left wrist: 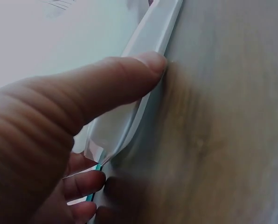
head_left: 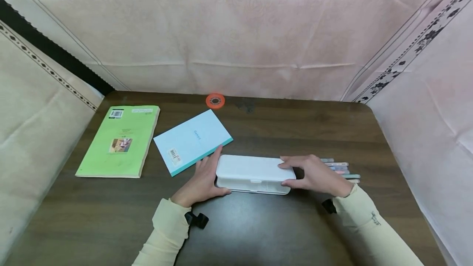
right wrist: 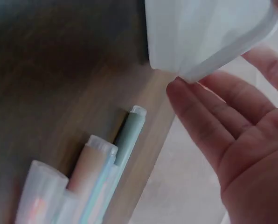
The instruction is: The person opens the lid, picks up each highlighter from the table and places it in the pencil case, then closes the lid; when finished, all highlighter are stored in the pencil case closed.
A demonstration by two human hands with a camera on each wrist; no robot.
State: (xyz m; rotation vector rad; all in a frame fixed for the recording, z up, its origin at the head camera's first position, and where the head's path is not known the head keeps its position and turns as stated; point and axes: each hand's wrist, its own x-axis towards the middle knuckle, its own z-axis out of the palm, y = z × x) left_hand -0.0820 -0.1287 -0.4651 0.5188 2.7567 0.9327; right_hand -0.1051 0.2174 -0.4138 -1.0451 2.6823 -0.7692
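A long white pencil case (head_left: 251, 168) lies on the table, its lid down and a small clasp facing the person. At its left end, my left hand (head_left: 199, 183) holds the case between the thumb, along the front, and the index finger at the back corner. The left wrist view shows that thumb (left wrist: 125, 77) against the side of the case (left wrist: 150, 35). My right hand (head_left: 317, 174) grips the opposite end, thumb at the front and fingertips on the lid. From the right wrist, fingers (right wrist: 195, 107) reach the lid's corner.
Several capped pens (head_left: 341, 168) lie just behind the right hand. A light blue book (head_left: 196, 134) touches or nearly touches the left fingertips. Farther left is a green book (head_left: 120, 155). An orange round object (head_left: 215, 101) sits at the table's back edge, before a hanging cloth (head_left: 229, 32).
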